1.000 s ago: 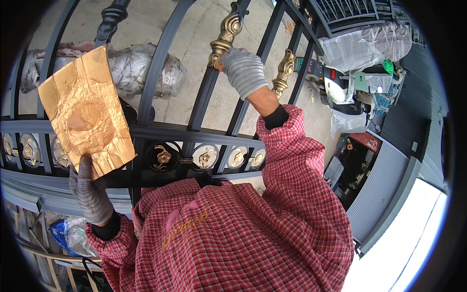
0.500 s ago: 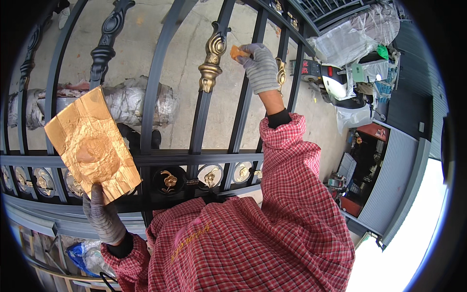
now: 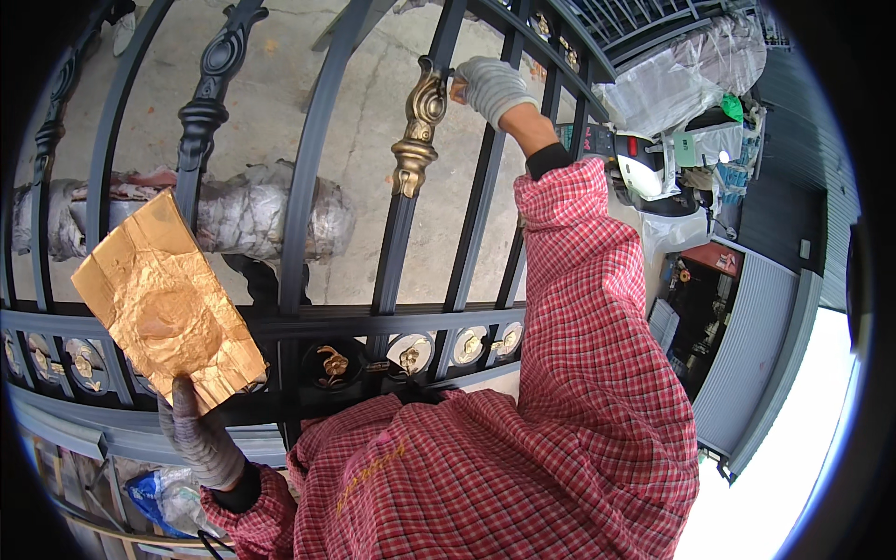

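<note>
My left hand (image 3: 205, 439), in a grey glove, pinches the lower edge of a gold-smeared piece of cardboard (image 3: 121, 271). A dip with wet-looking gold paint (image 3: 175, 320) lies in its middle. At the upper middle, my gloved right hand (image 3: 495, 89) is closed on a small gold-stained sponge (image 3: 457, 91), mostly hidden by the fingers. That hand is at the upper right edge of a gold-coloured ornament (image 3: 419, 126) on a dark fence bar; whether it touches is hard to tell. Further left, a similar ornament (image 3: 202, 121) is plain dark.
The dark metal fence (image 3: 411, 324) has upright bars and a lower rail with round gold-flower panels (image 3: 333, 364). Behind it lies a plastic-wrapped bundle (image 3: 317, 215) on concrete. At right stand a white scooter (image 3: 653, 173) and plastic-covered goods (image 3: 691, 70).
My right hand has moved up slightly and closer to the gold ornament, its fingers now turned towards the bar. The cardboard in my left hand has shifted slightly down and left in view.
</note>
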Available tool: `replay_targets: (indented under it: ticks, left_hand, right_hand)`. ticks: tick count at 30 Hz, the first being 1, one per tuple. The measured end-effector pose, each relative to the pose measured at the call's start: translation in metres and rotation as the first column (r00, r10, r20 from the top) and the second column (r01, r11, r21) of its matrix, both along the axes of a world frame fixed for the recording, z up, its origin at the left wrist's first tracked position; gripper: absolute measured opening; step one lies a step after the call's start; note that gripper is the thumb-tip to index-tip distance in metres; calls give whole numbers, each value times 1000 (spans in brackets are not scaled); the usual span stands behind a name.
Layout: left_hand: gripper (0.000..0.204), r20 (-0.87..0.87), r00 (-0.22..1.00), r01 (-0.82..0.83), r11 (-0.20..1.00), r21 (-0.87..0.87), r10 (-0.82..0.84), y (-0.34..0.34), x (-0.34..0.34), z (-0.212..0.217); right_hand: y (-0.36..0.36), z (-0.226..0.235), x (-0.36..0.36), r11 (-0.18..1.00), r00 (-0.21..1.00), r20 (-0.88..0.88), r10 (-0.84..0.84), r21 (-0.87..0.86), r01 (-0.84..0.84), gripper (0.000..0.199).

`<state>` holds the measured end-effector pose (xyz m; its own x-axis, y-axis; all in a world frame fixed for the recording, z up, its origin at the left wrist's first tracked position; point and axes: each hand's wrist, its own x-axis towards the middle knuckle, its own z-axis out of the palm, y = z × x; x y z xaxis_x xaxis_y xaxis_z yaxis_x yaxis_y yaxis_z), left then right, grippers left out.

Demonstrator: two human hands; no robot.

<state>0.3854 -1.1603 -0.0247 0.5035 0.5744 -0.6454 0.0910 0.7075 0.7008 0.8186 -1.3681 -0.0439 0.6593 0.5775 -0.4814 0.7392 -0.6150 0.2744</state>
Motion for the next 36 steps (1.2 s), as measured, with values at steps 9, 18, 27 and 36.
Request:
replay_targets:
  ticks: [9, 18, 27, 36]
  left_hand:
    - [50, 17, 999, 41, 999, 16, -42, -5, 8, 5]
    - [50, 28, 999, 24, 997, 75, -26, 0, 10, 1]
    - [53, 63, 991, 111, 991, 77, -116, -6, 21, 9]
    - [54, 56, 991, 114, 986, 123, -121, -11, 23, 13]
  right_hand:
    - [28, -27, -5, 931, 952, 196, 236, 237, -279, 19]
    - [-14, 1, -34, 719, 940, -38, -338, 634, 284, 22]
    - [-33, -9, -45, 489, 789, -197, -582, 690, 534, 26]
    - [-8, -9, -38, 382, 771, -227, -594, 764, 519, 25]
